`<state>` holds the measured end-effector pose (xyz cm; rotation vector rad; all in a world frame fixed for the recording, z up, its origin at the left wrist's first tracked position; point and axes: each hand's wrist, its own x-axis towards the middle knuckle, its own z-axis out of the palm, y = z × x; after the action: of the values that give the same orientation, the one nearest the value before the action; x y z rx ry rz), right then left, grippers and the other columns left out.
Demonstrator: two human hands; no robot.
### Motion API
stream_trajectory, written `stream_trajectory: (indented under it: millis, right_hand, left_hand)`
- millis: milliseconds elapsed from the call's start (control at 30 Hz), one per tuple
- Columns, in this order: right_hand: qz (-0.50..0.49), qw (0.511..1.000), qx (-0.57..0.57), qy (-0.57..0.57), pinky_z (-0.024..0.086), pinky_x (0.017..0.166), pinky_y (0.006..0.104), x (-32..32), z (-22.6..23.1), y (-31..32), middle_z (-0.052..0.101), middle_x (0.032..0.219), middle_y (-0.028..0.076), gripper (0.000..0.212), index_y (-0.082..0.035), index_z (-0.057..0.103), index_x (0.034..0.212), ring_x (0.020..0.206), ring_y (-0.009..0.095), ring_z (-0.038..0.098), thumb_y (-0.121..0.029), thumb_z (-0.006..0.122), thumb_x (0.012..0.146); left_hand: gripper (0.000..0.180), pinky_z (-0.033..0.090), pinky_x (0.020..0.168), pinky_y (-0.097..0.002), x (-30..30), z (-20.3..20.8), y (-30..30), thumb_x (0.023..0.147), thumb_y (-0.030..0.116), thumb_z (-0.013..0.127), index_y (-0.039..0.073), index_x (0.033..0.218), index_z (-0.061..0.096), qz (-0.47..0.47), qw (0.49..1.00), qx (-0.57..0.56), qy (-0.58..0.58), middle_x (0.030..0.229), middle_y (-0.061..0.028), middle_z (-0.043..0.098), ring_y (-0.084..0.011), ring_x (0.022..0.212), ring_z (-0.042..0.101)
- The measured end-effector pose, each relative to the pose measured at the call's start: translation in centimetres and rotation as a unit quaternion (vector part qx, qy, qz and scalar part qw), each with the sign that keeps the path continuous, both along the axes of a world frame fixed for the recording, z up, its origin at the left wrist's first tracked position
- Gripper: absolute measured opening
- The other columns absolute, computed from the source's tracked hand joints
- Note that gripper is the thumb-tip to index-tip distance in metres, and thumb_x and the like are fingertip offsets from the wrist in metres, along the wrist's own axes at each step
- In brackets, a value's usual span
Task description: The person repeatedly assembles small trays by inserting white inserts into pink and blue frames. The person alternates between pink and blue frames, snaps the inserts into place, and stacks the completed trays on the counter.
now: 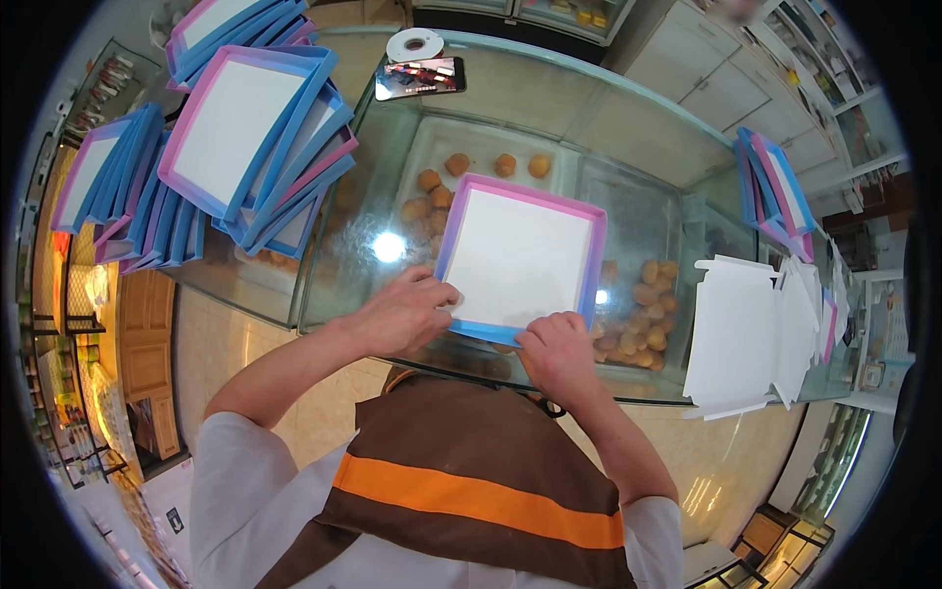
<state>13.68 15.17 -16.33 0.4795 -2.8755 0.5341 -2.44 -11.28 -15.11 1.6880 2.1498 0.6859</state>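
Note:
A shallow square cardboard box [525,257], white inside with pink, purple and blue walls, lies open side up on the glass counter before me. At its near left corner, my left hand [407,312] has its fingers curled and closed on the wall. My right hand [556,348] pinches the near wall close to the right corner, thumb and fingers pressed together over the edge. The undersides of both grips are hidden.
Stacks of folded boxes [240,137] rise at the left, with more boxes [775,191] at the far right. Flat white cardboard blanks [731,334] lie on the right. A phone [420,79] and tape roll [414,45] sit at the back. Round baked goods [643,319] show under the glass.

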Motion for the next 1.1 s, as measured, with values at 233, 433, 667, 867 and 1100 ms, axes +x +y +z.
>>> stream_trajectory:
  millis: [233,433,667,867,1100]
  right_hand:
    - [-0.019,0.993,-0.102,-0.063,0.046,0.09,0.0434,-1.4,-0.4,-2.9,0.062,0.089,0.005,0.016,-0.009,0.066,0.091,0.093,0.027,0.062,-0.008,0.071,0.076]
    - [-0.014,0.989,-0.017,-0.148,0.042,0.112,0.0537,0.0,4.5,2.7,0.061,0.136,0.014,0.036,-0.006,0.071,0.106,0.137,0.036,0.052,0.003,0.065,0.072]
    - [-0.008,0.993,-0.068,-0.091,0.049,0.101,0.0459,0.2,1.1,1.2,0.065,0.118,0.012,0.029,-0.005,0.069,0.096,0.123,0.034,0.058,0.003,0.067,0.069]
    - [-0.014,0.993,-0.082,-0.087,0.051,0.089,0.0433,-0.6,1.1,0.8,0.06,0.099,0.007,0.027,-0.006,0.067,0.089,0.101,0.031,0.058,-0.003,0.074,0.063]
    - [-0.013,0.992,-0.095,-0.088,0.05,0.092,0.0446,0.1,1.8,1.5,0.06,0.107,0.009,0.033,-0.007,0.066,0.095,0.108,0.034,0.058,-0.006,0.078,0.064]
  left_hand:
    - [0.01,0.034,0.117,-0.0557,0.8,-0.2,1.8,0.078,0.01,0.075,0.012,0.086,0.07,0.037,0.991,-0.03,0.124,0.105,-0.0043,0.065,-0.0243,0.11,0.061]
    - [0.022,0.032,0.12,-0.0576,-1.3,-0.6,-0.4,0.073,0.014,0.08,0.012,0.092,0.069,0.088,0.984,-0.038,0.149,0.109,-0.004,0.064,-0.0259,0.111,0.061]
    - [0.036,0.045,0.102,-0.0462,3.4,-1.8,5.5,0.075,0.018,0.083,0.008,0.102,0.062,-0.071,0.994,0.066,-0.054,0.114,-0.0098,0.06,-0.0306,0.113,0.057]
    - [0.041,0.046,0.095,-0.043,3.8,-2.8,7.3,0.075,0.022,0.084,0.009,0.106,0.06,-0.079,0.989,0.082,-0.09,0.11,-0.0085,0.058,-0.0306,0.108,0.057]
    - [0.024,0.045,0.096,-0.0428,3.6,-2.5,7.5,0.078,0.023,0.083,0.01,0.092,0.069,-0.096,0.991,0.045,-0.079,0.114,-0.007,0.06,-0.0295,0.111,0.056]
